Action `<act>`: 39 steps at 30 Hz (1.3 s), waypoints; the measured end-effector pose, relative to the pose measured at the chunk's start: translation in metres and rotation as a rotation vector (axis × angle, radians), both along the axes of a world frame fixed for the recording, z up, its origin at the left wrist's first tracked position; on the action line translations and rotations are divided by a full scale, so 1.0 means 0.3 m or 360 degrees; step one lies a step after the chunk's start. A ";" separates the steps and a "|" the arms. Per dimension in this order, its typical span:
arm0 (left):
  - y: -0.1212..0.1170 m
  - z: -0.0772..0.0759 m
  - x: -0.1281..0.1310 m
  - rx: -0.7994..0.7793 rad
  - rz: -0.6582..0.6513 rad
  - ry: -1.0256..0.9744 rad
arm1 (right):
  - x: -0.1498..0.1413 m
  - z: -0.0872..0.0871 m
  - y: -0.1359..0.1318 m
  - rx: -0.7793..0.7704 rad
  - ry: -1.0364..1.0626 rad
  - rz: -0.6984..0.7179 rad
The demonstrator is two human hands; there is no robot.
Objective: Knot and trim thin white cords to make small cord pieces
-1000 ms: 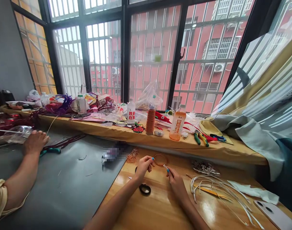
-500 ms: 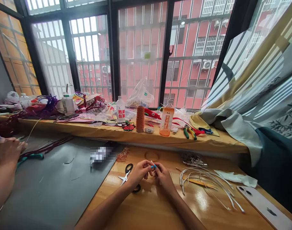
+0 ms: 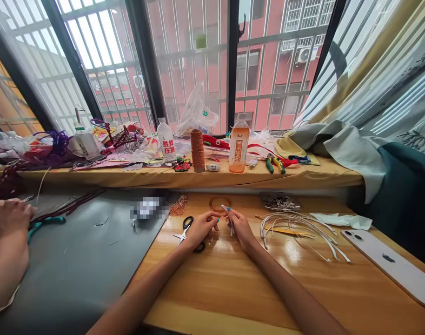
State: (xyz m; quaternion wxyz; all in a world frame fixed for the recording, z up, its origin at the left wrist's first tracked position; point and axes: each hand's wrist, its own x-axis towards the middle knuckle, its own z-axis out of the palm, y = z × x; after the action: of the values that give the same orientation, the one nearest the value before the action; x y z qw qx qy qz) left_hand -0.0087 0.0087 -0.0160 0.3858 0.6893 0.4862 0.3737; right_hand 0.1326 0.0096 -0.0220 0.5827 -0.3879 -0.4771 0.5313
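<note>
My right hand (image 3: 239,228) is closed on a thin white cord (image 3: 231,226), pinched between thumb and fingers; one end pokes up above the fingertips and the rest hangs below. Close to its left, my left hand (image 3: 199,229) has loosely bent fingers, apart from one another, with nothing visible in them. Black-handled scissors (image 3: 184,231) lie on the wooden table (image 3: 212,288), partly hidden under my left wrist. Just beyond my hands is a thin brown ring (image 3: 212,203). A bundle of curved white cords (image 3: 303,216) lies to the right.
A clear tray of small pieces (image 3: 280,202), a tissue (image 3: 341,220) and a phone (image 3: 390,260) are on the right. Bottles (image 3: 239,146), a thread spool (image 3: 197,151) and pliers (image 3: 275,164) stand or lie on the ledge. Another person's hand (image 3: 12,218) is over the grey mat (image 3: 80,274).
My hands, earlier touching at the fingertips, have moved slightly apart. The white cord now shows clearly in my right hand. The camera view has tilted down.
</note>
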 end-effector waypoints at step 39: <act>-0.026 0.030 0.010 0.0074 0.0032 -0.0275 | -0.008 0.034 -0.032 0.0076 -0.0127 0.0120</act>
State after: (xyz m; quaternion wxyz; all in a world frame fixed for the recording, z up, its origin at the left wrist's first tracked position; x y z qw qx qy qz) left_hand -0.0058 0.0009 -0.0069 0.4065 0.6583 0.4491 0.4469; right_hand 0.1301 0.0000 -0.0119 0.5518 -0.3765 -0.5268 0.5255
